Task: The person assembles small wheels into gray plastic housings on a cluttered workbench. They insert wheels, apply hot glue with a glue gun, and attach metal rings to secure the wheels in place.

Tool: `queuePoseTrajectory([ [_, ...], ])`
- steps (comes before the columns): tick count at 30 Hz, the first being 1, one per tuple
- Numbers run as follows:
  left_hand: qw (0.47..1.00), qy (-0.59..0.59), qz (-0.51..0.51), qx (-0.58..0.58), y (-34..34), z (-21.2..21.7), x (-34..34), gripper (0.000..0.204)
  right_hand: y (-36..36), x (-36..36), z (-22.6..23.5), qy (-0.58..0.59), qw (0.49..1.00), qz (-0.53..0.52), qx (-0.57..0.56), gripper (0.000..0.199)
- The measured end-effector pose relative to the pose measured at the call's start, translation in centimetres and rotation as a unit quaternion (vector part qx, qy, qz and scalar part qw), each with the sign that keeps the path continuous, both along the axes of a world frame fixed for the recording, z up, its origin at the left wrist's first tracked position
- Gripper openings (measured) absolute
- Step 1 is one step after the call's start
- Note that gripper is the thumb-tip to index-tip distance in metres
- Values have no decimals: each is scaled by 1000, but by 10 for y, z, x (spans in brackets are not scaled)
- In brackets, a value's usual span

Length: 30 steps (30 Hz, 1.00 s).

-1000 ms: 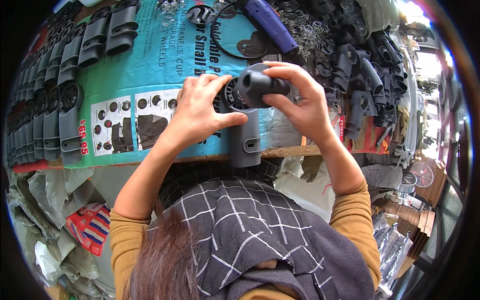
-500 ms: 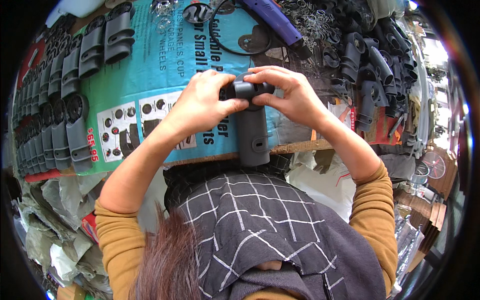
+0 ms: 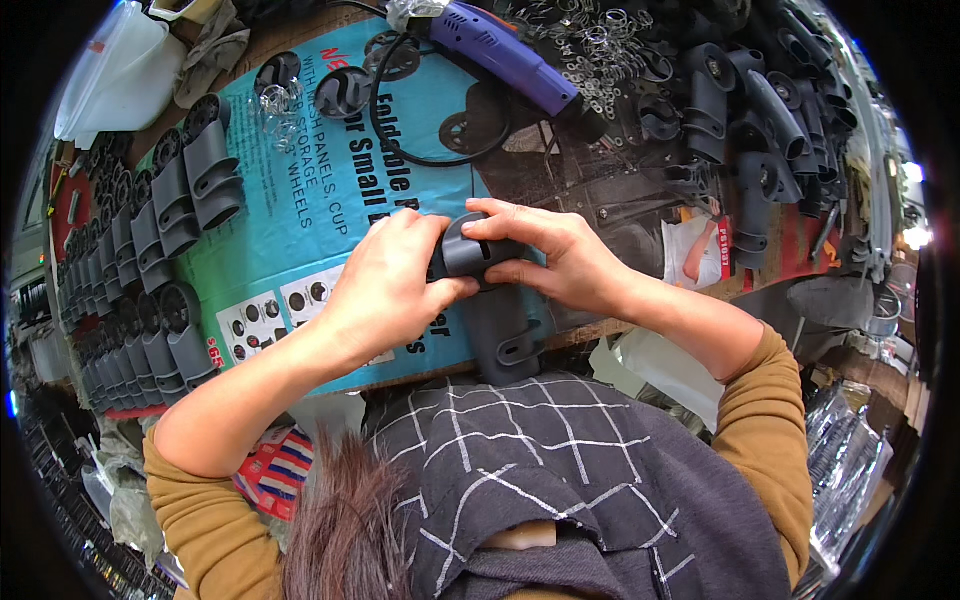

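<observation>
Blue-green sheet (image 3: 262, 200): spread beneath the fingers and outward to their left and ahead. Dark parts (image 3: 785, 120): piled well to the right of the fingers and ahead. Grey housings (image 3: 150, 240): ranked in rows well to the left of the fingers. Tub (image 3: 120, 75): white, far ahead and left of the fingers; it shows more fully than one second earlier, the whole view having shifted. Purple tool (image 3: 510, 60): lying ahead of the fingers, its dark end toward the right.

Left hand (image 3: 385, 270): fingers bent and narrow, thumb opposed, holding the left end of the fitting; whether the tips also touch the housing is hidden. Right hand (image 3: 565, 255): thumb and forefinger close together on the fitting's right end. One second earlier this hand alone held the fitting, raised and tilted; half a second earlier both hands had it, as now.

Housing (image 3: 505, 335): directly below the fingers, slotted end toward the person, round end covered by hands and fitting. Fitting (image 3: 468, 255): dark and rounded, between the two sets of fingertips, crosswise over the housing's far end. Coils (image 3: 598, 45): thin metal, heaped ahead and right of the fingers.
</observation>
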<state>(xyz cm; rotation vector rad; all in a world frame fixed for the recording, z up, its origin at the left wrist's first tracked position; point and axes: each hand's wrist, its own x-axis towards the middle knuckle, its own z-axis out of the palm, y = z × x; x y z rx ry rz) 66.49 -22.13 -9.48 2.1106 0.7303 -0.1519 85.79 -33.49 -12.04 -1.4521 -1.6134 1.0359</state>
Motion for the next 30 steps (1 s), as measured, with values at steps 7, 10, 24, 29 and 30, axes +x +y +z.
queuePoseTrajectory([
  [7, 999, 3, 43, -34, -3, -1, 8, 60, -13, -16, -15, -1, 996, -66, 63, 38],
  [10, 948, 60, 163, -267, 8, 2, 24, 63, -17, -17, -20, 23, 994, -66, 85, 36],
  [24, 922, 3, 212, -323, -13, 30, 29, 57, -44, -23, -6, 306, 941, -137, 49, 73],
  [29, 904, -244, 143, -321, -43, 52, -2, 52, -68, -29, 31, 444, 877, -109, -146, 72],
  [30, 911, -248, 140, -300, -47, 54, -5, 53, -70, -27, 37, 407, 900, -89, -124, 74],
])
